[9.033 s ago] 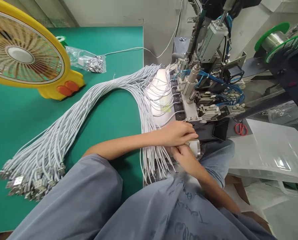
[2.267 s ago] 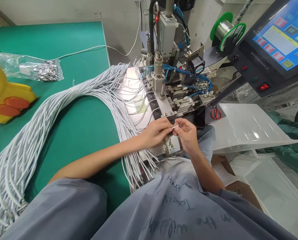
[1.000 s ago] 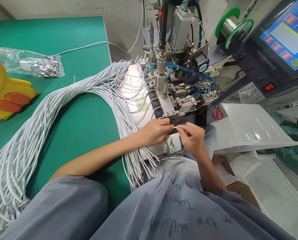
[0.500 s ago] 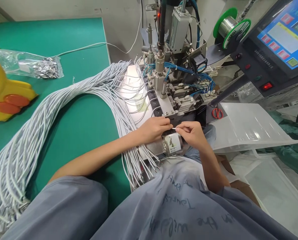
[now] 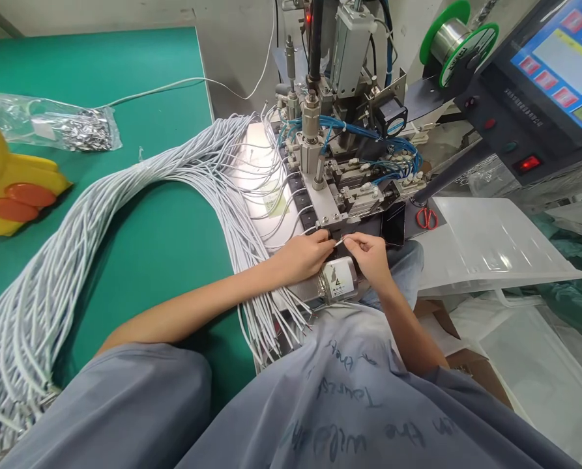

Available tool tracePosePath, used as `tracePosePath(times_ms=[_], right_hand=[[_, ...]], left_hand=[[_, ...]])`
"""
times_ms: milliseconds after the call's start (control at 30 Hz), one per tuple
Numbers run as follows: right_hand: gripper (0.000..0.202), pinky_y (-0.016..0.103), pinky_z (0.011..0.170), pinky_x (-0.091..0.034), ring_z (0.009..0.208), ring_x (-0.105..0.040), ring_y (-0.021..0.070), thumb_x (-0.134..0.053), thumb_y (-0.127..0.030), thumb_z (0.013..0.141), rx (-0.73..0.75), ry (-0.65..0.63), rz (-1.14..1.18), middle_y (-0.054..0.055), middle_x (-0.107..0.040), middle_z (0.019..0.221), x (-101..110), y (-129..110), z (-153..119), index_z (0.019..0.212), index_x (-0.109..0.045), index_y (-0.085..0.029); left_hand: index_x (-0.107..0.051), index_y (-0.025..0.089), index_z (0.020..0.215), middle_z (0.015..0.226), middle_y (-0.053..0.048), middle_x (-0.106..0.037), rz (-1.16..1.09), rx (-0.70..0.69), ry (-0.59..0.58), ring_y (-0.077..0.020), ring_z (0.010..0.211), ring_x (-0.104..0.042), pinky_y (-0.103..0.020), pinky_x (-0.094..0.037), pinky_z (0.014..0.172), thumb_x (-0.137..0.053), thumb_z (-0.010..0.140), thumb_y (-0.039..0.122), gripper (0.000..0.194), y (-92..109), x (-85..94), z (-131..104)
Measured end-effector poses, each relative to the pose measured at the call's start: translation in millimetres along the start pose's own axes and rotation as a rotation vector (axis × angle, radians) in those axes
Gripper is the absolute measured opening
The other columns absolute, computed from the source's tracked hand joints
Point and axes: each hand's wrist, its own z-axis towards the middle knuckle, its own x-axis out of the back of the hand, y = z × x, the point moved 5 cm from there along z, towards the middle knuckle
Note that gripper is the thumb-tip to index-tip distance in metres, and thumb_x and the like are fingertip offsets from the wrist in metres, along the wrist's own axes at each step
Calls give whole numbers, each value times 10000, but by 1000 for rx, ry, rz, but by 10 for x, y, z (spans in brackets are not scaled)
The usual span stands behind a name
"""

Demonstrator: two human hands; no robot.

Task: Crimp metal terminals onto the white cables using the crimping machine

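Observation:
A short stretch of white cable [image 5: 339, 242] shows between my two hands, at the front of the bench machine [image 5: 327, 205]. My left hand [image 5: 311, 253] is closed round the cable. The fingertips of my right hand [image 5: 367, 253] pinch at the cable's end, where thin wires seem to show; they are too small to make out well. Just below my hands lies a cylinder with a white label [image 5: 339, 279]. Loose ends of a large bundle of white cables [image 5: 244, 244] hang beneath my left forearm.
The bundle runs across the green table [image 5: 158, 260]. Left stand a yellow toy-like object [image 5: 21, 176] and a plastic bag of metal parts [image 5: 85, 129]. Right are a solder wire spool [image 5: 454, 44], a touchscreen [image 5: 564, 65], red-handled scissors [image 5: 426, 218] and a translucent plastic sheet [image 5: 496, 238].
My right hand has shifted slightly left and up, and the cable end between my hands now tilts upward. My left hand stays nearly in place. The view has shifted slightly.

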Motion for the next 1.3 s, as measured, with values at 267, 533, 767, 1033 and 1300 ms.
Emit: tracePosePath(times_ms=[267,533,767,1033,1300], right_hand=[[173,284,664,-477,645,-576,141,-620,-323,674,-114,-105,46,28,-658,697,-9,278,147,722,-630,-157],[161,260,581,-440,568,-503,117,-578,-338,707,-122,-175,34,-13,-559,613,-60,336,165,686,-567,-179],[195,251,555,-430,572,-519,117,-567,-368,725,-129,-239,-4,-4,-569,636,-68,337,178,695,-574,-176],[146,248,566,-434,590,-536,119,-574,-313,712,-130,-251,-22,-2,-584,629,-56,296,176,693,-591,-169],[168,243,494,-407,497,-476,98,-604,-334,631,-294,-255,1,-21,-545,546,-76,354,221,627,-584,-168]], left_hand=[[-565,79,1089,915,-116,-567,200,29,-194,-153,622,-592,-268,-478,538,-373,823,58,328,-45,-166,-10],[-495,127,1228,924,-86,-560,211,1,-247,-137,594,-580,-253,-453,513,-419,788,57,452,-46,-161,-19],[-485,125,1233,932,-97,-548,224,-1,-262,-148,605,-587,-266,-461,530,-405,807,59,438,-33,-155,-17],[-500,106,1198,924,-101,-545,268,-34,-246,-158,663,-609,-255,-468,539,-374,839,65,382,-28,-176,-13],[-519,98,1155,963,-123,-539,236,-53,-226,-165,719,-616,-261,-472,576,-361,879,103,318,-32,-191,-16]])
